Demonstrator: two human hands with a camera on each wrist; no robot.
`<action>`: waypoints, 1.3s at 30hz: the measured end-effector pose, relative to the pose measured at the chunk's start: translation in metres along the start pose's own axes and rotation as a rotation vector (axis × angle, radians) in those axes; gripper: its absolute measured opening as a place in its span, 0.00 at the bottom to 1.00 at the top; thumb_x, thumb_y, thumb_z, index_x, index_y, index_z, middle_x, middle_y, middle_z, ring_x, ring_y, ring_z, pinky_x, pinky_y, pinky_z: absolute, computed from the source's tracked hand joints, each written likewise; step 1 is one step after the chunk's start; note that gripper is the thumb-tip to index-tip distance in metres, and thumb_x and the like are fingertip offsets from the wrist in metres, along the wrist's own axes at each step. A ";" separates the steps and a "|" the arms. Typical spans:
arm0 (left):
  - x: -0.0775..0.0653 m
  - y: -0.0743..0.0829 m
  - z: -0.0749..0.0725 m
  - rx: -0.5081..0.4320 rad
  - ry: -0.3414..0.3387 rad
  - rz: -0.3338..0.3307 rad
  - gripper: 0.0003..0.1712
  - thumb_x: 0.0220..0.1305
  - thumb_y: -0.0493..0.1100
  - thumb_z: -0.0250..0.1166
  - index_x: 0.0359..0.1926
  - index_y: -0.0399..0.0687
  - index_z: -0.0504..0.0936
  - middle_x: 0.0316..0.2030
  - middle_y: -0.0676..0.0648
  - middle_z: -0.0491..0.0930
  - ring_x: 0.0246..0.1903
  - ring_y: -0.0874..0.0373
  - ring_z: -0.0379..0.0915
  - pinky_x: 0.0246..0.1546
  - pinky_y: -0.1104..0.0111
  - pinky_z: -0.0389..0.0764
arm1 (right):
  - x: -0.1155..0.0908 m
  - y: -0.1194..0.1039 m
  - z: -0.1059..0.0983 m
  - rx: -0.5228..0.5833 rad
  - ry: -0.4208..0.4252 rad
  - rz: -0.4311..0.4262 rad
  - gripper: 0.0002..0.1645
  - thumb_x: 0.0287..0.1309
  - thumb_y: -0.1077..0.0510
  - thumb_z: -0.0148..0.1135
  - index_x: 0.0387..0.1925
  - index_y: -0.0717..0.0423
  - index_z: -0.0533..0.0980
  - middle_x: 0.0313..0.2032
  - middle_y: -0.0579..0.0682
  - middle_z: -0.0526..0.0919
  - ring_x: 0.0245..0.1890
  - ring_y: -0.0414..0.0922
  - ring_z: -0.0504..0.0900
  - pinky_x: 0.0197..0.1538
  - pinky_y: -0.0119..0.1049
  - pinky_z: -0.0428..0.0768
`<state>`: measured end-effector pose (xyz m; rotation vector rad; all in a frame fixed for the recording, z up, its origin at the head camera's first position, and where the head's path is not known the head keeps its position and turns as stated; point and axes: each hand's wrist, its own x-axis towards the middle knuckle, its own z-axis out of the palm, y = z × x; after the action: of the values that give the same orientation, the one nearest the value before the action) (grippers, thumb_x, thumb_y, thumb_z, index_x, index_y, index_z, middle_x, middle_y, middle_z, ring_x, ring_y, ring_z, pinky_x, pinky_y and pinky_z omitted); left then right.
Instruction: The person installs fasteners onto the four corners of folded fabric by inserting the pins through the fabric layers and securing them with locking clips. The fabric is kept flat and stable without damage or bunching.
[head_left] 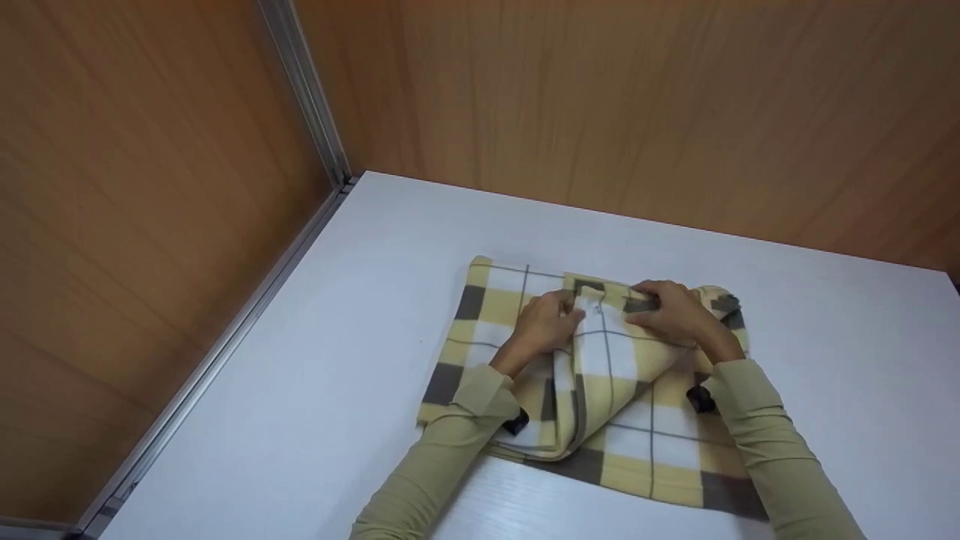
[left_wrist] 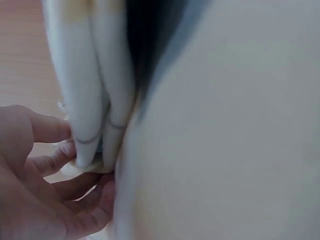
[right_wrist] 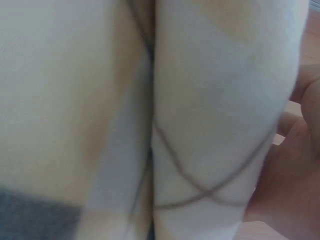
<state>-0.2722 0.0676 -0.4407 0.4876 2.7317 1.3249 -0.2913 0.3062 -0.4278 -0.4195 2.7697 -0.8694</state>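
A plaid fleece blanket [head_left: 611, 367] in yellow, white and dark grey lies in folded layers on the white table, with one flap raised in its middle. My left hand [head_left: 544, 324] pinches the flap's left edge near its far end. In the left wrist view, thumb and fingers of the left hand [left_wrist: 30, 185] close around the doubled cloth edge [left_wrist: 82, 100]. To the right, my right hand [head_left: 679, 311] grips the far folded edge. The right wrist view shows a bulging fold of the blanket [right_wrist: 215, 110] hiding most fingertips of the right hand [right_wrist: 295, 170].
The white table [head_left: 300, 375] extends around the blanket on all sides. A wood-grain panel [head_left: 637, 97] stands along the far edge, another panel [head_left: 135, 225] along the left. Between them runs a metal post [head_left: 307, 90]. Small black devices [head_left: 701, 399] sit at both cuffs.
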 end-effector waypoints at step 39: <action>-0.091 0.124 0.089 0.741 0.021 0.899 0.16 0.63 0.54 0.45 0.45 0.64 0.77 0.45 0.54 0.68 0.43 0.61 0.66 0.19 0.77 0.70 | -0.162 0.029 -0.027 -0.115 0.253 -0.156 0.17 0.43 0.60 0.66 0.40 0.48 0.78 0.41 0.45 0.80 0.45 0.33 0.72 0.45 0.26 0.69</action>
<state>-0.1372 0.1781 -0.4074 1.8982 3.0306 0.2381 -0.1524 0.3961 -0.4052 -0.5908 3.0640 -0.8524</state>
